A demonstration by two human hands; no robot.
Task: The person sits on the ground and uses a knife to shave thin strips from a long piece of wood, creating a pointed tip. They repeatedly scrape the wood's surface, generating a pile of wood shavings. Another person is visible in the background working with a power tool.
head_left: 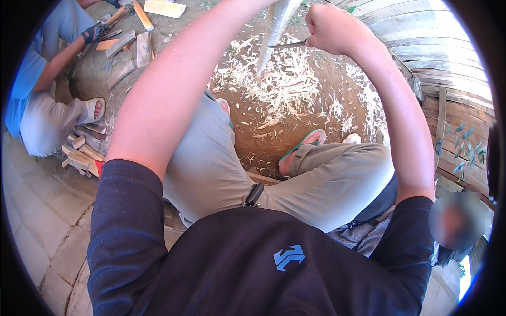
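My right hand (337, 29), raised at the top of the view, is closed round the handle of a knife (287, 45). Its thin dark blade points left and meets or crosses a long pale tapered piece (274, 31), which looks like wood or bamboo. That piece slants down to a narrow tip and runs out past the upper edge. My left forearm (184, 68) stretches up toward its upper end, but the hand itself lies beyond the frame. Below, many pale curled shavings (287, 87) are scattered over brown soil.
At the left a person in a blue shirt, with a dark glove (95, 33), sits near wooden blocks (143, 50) and a stack of sticks (81, 155). Wooden plank walls (437, 52) rise at the right, where another person (458, 221) is close to my elbow. My sandalled foot (301, 150) rests on the soil.
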